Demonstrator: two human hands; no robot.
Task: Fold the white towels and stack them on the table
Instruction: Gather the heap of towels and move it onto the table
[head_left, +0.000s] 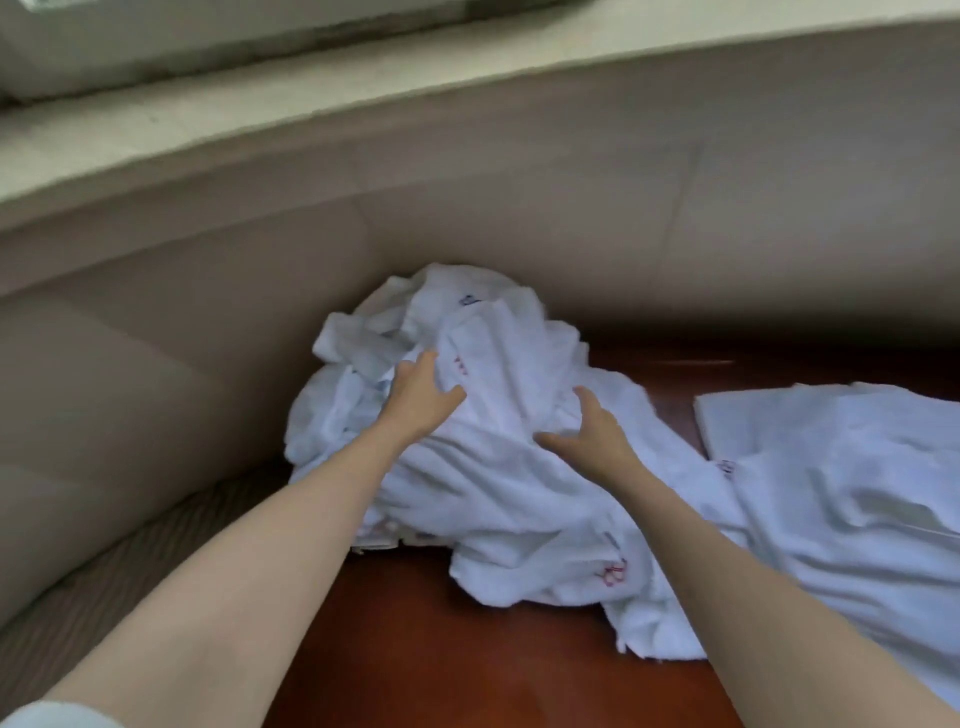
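Observation:
A crumpled heap of white towels (467, 374) lies on the reddish-brown wooden table (441, 649), against the wall. My left hand (423, 392) reaches over the top of the heap with fingers spread and relaxed, touching the cloth. My right hand (589, 434) hovers at the heap's right side, fingers loosely bent, thumb out, holding nothing. More white towels (831, 493) spread flat across the right part of the table; a flat, folded-looking one (753, 421) lies at the back right. Small red and blue marks show on some towels.
A beige wall (519, 208) runs close behind the table, with a pale ledge (311, 104) above it. A ribbed grey surface (130, 571) lies to the left of the table edge.

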